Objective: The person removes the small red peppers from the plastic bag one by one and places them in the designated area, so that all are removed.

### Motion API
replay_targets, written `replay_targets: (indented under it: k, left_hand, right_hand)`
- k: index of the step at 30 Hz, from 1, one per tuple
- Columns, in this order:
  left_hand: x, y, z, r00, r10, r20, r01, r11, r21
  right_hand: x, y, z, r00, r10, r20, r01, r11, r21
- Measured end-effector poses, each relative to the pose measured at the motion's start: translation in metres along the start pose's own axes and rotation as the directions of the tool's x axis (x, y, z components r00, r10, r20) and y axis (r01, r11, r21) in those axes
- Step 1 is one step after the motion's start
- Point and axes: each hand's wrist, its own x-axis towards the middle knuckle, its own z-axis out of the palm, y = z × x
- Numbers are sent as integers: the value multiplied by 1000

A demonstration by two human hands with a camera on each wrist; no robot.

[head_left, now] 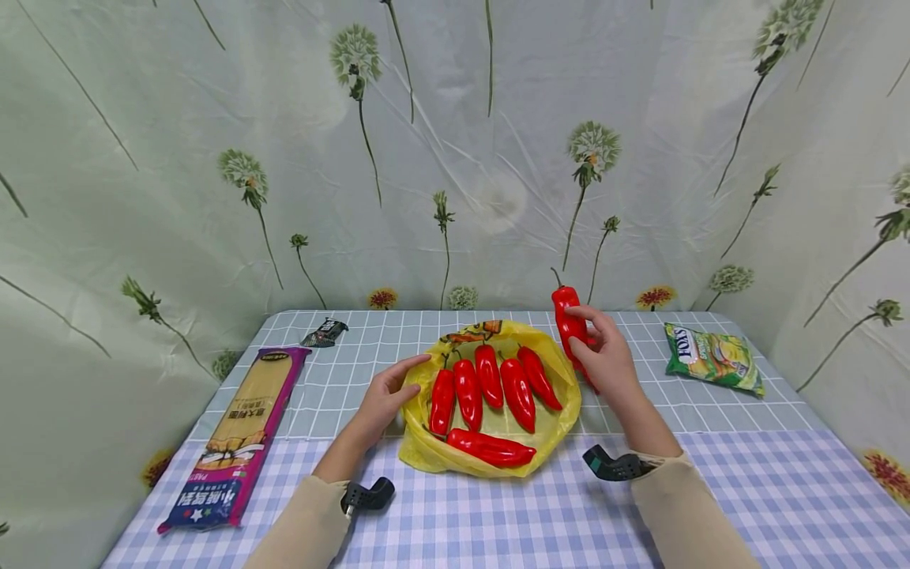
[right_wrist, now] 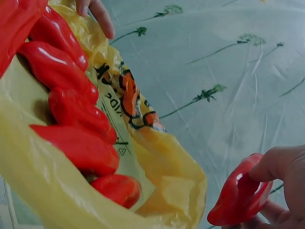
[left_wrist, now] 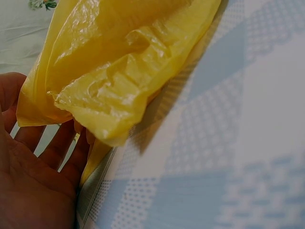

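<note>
A yellow plastic bag, its mouth spread wide, lies on the table with several glossy red peppers in it. One of these, a long pepper, lies crosswise at the near side; the others point away, side by side. My left hand is at the bag's left rim, its fingers extended along the yellow plastic in the left wrist view. Just beyond the bag's right side, my right hand pinches another red pepper between thumb and fingers, its stem pointing up and away. The right wrist view shows this held pepper beside the bag.
To the left lies a long pack of pasta, with a small black packet beyond it. A green Fox's candy bag is at the right. Checked cloth covers the near table; a dandelion-print curtain hangs behind.
</note>
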Motion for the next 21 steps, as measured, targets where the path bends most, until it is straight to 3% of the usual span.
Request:
replay_targets:
  k: [10,21]
  left_hand:
    - [0,0,0,1000,-16,-3,17,1000,6]
    - [0,0,0,1000,-19,-2,19,999,29]
  right_hand:
    - [5,12,-5,993,104,-58,-104,995,11]
    - [10,33,-9,968,212,-130,-212,977,19]
